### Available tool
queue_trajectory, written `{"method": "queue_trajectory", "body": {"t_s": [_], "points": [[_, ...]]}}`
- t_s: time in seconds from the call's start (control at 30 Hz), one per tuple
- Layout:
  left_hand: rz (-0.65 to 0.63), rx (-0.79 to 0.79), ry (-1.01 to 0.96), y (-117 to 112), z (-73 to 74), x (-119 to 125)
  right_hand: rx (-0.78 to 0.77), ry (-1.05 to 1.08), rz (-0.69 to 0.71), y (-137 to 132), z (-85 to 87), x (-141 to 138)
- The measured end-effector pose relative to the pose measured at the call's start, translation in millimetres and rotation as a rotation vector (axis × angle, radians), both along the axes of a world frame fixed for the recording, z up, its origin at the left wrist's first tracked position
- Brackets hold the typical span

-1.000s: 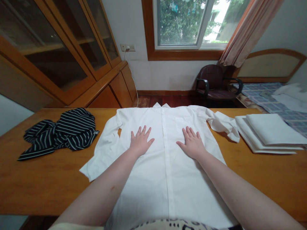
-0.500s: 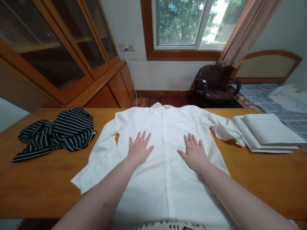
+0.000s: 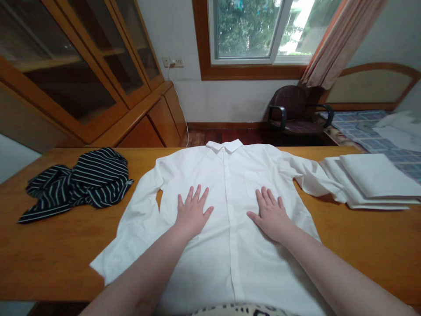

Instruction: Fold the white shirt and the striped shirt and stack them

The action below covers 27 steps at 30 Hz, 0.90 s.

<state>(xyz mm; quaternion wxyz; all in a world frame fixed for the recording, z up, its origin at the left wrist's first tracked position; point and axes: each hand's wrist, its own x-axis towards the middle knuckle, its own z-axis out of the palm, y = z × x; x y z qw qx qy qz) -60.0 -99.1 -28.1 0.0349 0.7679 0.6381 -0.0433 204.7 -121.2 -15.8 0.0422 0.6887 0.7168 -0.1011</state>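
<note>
A white long-sleeved shirt (image 3: 210,254) lies front side up across the wooden table, its collar (image 3: 225,146) at the far edge. My left hand (image 3: 192,213) rests flat on the shirt's front, left of the button strip, fingers spread. To the right of the strip, my right hand (image 3: 270,215) also lies flat on the cloth, open. One sleeve stretches down to the left; the other reaches right and meets a stack of folded white cloth. The shirt's lower end runs out of view by my body.
Black striped cloth (image 3: 98,177) lies bunched on the left of the table (image 3: 355,237). Folded white cloth (image 3: 371,175) is stacked at the right. Beyond the table are a glass-door cabinet (image 3: 131,118), an armchair (image 3: 291,109) and a bed (image 3: 355,120).
Both hands have slid slightly toward me, pressed flat on the shirt. The shirt has shifted a little the same way, and its collar now lies in fuller view on the table edge.
</note>
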Motion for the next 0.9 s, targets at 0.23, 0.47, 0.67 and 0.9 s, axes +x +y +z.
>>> {"method": "queue_trajectory", "body": {"t_s": [0.23,0.47,0.67,0.9], "points": [[0.015,0.021,-0.010,0.1,-2.5,1.5,0.108,0.114,0.045,67.8,36.0,-3.9],[0.037,-0.034,-0.019,2.8,3.0,2.0,0.156,0.078,0.039,129.3,-0.9,-4.6],[0.048,-0.121,-0.032,-5.2,6.9,-2.0,0.198,0.058,0.108,115.0,-15.9,7.7],[0.035,-0.310,-0.043,-10.3,36.2,-6.9,0.199,0.029,0.087,95.6,-14.6,6.5]]}}
